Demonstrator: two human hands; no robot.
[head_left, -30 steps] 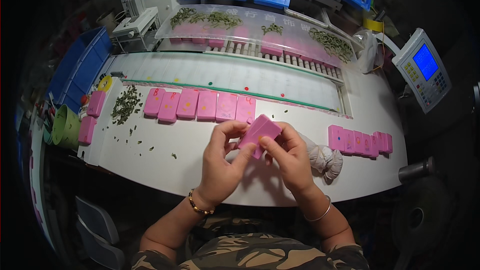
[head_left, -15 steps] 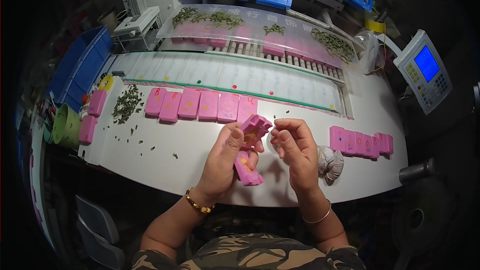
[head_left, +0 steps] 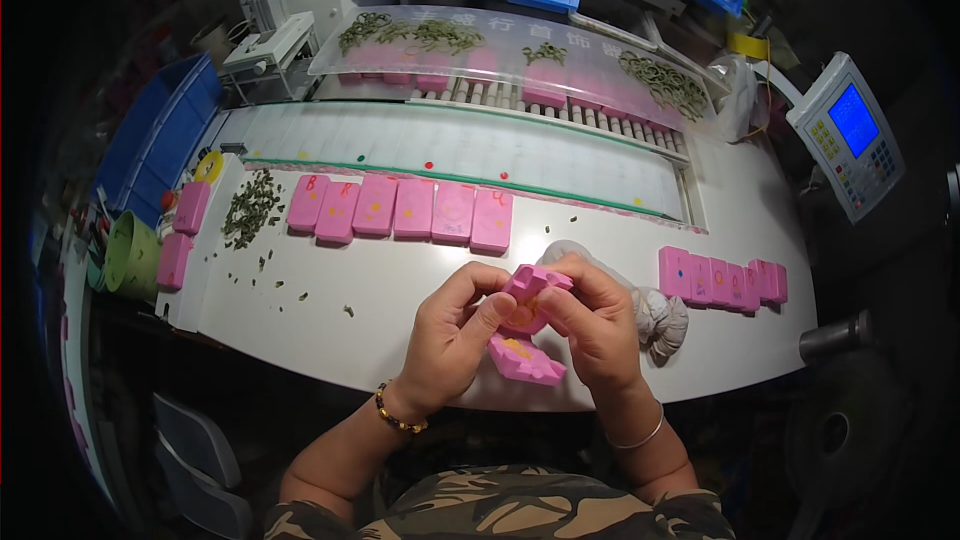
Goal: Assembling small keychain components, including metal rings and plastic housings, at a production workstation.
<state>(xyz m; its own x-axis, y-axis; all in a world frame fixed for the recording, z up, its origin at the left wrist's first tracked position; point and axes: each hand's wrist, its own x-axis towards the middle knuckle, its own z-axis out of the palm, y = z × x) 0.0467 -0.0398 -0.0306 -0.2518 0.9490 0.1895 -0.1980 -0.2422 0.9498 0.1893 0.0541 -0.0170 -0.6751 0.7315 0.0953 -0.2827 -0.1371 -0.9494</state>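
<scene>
A pink rubber mold, split into two halves, is held over the front of the table. Its upper half point(head_left: 530, 283) tilts up with yellowish marks inside; the lower half point(head_left: 527, 364) hangs open beneath it. My left hand point(head_left: 445, 340) is closed round the left side of the mold, thumb on its inner face. With thumb and forefinger, my right hand point(head_left: 605, 335) grips the right edge of the upper half. Whether a small piece is between those fingers cannot be seen.
Behind my hands stands a row of pink mold blocks point(head_left: 413, 208), with a smaller row point(head_left: 710, 280) at right. A grey-white cloth bundle point(head_left: 660, 324) lies beside my right hand. Small dark-green pieces point(head_left: 253, 210) are heaped at left. A conveyor belt point(head_left: 400, 152) crosses behind.
My right hand has come left onto the mold, which has shifted slightly right and lower and opened toward me. The coloured dots on the belt have moved left.
</scene>
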